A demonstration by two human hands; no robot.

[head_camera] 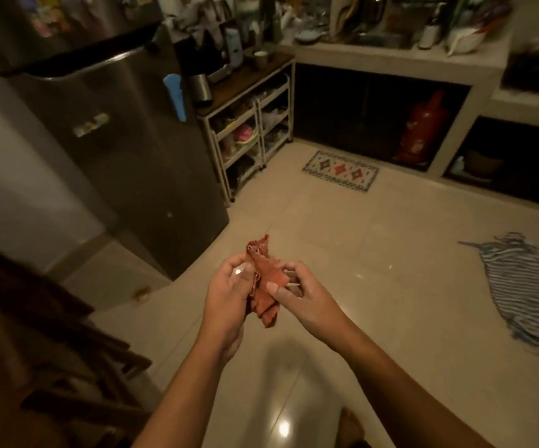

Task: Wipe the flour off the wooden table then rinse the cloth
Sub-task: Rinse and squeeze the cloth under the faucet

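Both hands meet in front of the body over the floor (391, 253), with the cloth (265, 282) bunched between them. The left hand (229, 299) curls around the cloth's left side; the right hand (303, 299) pinches its right side, thumb lying flat on the fabric. One crumpled end sticks up above the hands and another hangs just below them. The cloth is orange-red, soft and heavily creased.

The floor is pale, glossy tile that mirrors the ceiling lights. The fridge (116, 140) at left is tall with a brushed metal skin, magnets on its door and a blue object (175, 97) on its side. A light concrete-like counter (391, 56) runs along the back over dark open bays. Beside the fridge stands a white wire shelf cart (248, 124) with a wooden top. A blue-and-white striped fabric (527, 292) lies rumpled on the tile at right. A red cylinder (423, 127) stands in one bay, and a small patterned rug (341, 171) lies before it.

Dark wooden furniture (51, 367) at lower left is cut off and too dim to identify. The clutter on the counter and cart is blurred. A pale sliver by the right fingers cannot be made out.
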